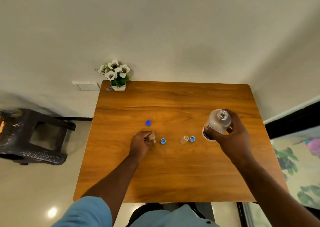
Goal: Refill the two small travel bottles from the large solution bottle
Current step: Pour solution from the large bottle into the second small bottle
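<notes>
My right hand (pixel 232 136) grips the large solution bottle (pixel 218 122) at the right of the wooden table (pixel 173 171); the bottle is uncapped, its open neck facing up. My left hand (pixel 141 144) holds a small clear travel bottle (pixel 152 137), open at the top. The second small travel bottle (pixel 184 139) stands open near the table's middle. A light blue cap (pixel 163 141) lies just right of my left hand, another light blue cap (pixel 192 138) beside the second bottle. A darker blue cap (pixel 148 122) lies farther back.
A white pot of white flowers (pixel 116 75) stands at the table's back left corner. A dark plastic stool (pixel 34 136) sits on the floor to the left. A wall runs behind the table, and patterned fabric (pixel 297 166) hangs to the right.
</notes>
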The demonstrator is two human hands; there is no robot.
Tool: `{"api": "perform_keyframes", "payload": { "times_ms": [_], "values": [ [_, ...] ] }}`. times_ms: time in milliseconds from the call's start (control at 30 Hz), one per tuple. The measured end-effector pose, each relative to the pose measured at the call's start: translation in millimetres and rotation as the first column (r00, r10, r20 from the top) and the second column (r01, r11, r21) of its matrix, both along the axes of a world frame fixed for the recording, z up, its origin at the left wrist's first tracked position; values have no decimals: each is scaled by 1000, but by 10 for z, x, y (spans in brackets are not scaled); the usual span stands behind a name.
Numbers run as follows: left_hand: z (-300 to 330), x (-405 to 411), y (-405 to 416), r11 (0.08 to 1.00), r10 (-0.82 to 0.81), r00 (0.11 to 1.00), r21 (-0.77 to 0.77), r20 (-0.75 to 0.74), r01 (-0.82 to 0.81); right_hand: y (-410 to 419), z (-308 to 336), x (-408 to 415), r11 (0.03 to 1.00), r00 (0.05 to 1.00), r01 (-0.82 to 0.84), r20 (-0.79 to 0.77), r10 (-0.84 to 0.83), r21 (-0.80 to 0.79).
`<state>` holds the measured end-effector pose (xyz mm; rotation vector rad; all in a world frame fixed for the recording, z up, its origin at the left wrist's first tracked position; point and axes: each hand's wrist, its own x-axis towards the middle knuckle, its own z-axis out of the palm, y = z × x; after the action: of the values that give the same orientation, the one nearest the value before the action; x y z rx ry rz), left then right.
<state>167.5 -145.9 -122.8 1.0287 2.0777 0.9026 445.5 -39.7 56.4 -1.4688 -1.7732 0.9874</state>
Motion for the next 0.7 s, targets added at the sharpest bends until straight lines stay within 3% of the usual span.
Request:
{"api": "perform_keyframes", "payload": {
  "times_ms": [167,300,433,567,700],
  "values": [
    [-34,-33,42,999,-34,999,-38,25,35,-65,-39,-17,1000,999,28,-38,-27,6],
    [71,-26,83,988,-138,982,-85,-128,127,-91,-41,-1,999,998,36,-57,-35,14],
    [366,183,211,963,-202,932,110,-301,244,-95,-14,65,999,996,51,-76,-50,13],
    [592,659,383,895,-380,893,149,-240,421,-92,0,164,998,995,65,-81,-64,15],
    [431,1008,550,925,-372,921,39,-115,378,-119,0,311,997,994,79,-77,-79,-1]
  ]
}}
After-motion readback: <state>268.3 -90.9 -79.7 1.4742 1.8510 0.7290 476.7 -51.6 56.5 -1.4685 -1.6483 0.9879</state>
